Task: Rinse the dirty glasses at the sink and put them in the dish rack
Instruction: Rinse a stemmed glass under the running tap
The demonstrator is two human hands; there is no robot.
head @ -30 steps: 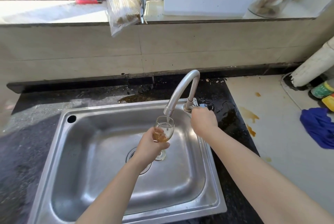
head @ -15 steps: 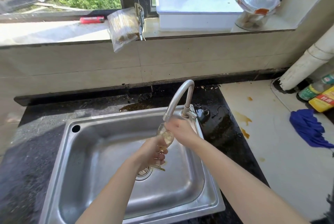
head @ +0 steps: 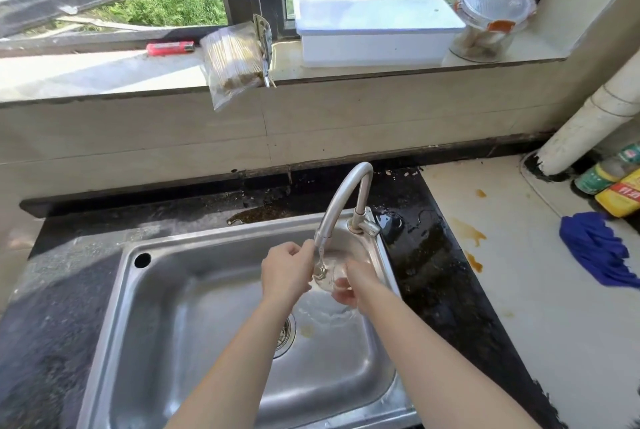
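Note:
A clear stemmed glass (head: pixel 325 275) lies on its side under the spout of the curved metal tap (head: pixel 341 201), and water runs onto it. My left hand (head: pixel 285 271) grips its stem end on the left. My right hand (head: pixel 355 284) cups the bowl from the right with curled fingers. Both hands hover over the steel sink (head: pixel 194 331), above the drain (head: pixel 284 333). Much of the glass is hidden by my hands. No dish rack is in view.
A wet black counter (head: pixel 429 255) surrounds the sink. Right of it lies a pale, stained counter with a blue cloth (head: pixel 597 248), bottles (head: pixel 616 182) and a white pipe (head: pixel 588 123). The sill holds a white box (head: pixel 374 30), a jar (head: pixel 491 18), a bag (head: pixel 232 61) and a red lighter (head: pixel 169 48).
My right hand left the tap handle and came onto the glass. The brown liquid has gone from the glass, which turned from upright to lying sideways under the stream. The view tilted upward.

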